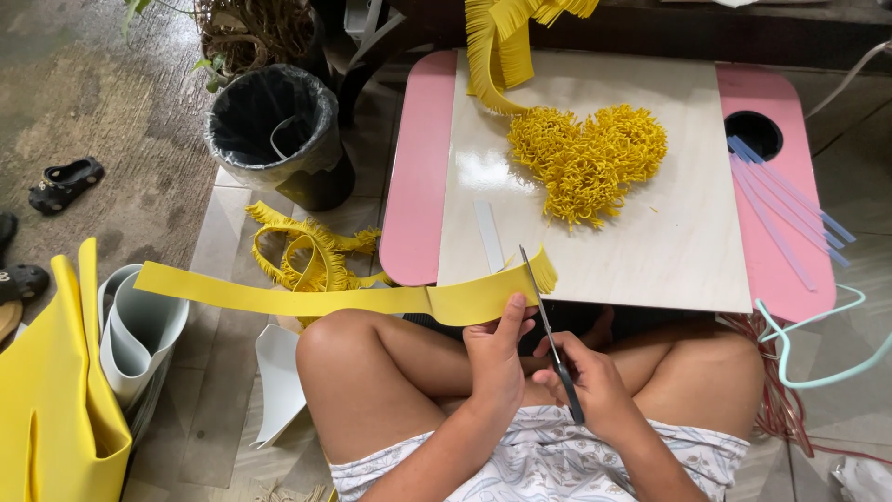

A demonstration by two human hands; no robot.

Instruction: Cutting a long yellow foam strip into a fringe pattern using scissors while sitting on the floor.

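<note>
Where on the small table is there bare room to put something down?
The wooden board is bare below the yellow fringe heart, up to the pink right edge. The pink left edge is bare too. The near left corner is crowded: the yellow foam strip and scissors meet there.

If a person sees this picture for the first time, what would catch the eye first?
Probably the yellow fringed heart on the board of the pink table. Next, the long yellow strip stretching left from the left hand, while the right hand works scissors into its fringed end. A black bin stands on the floor at upper left.
</note>
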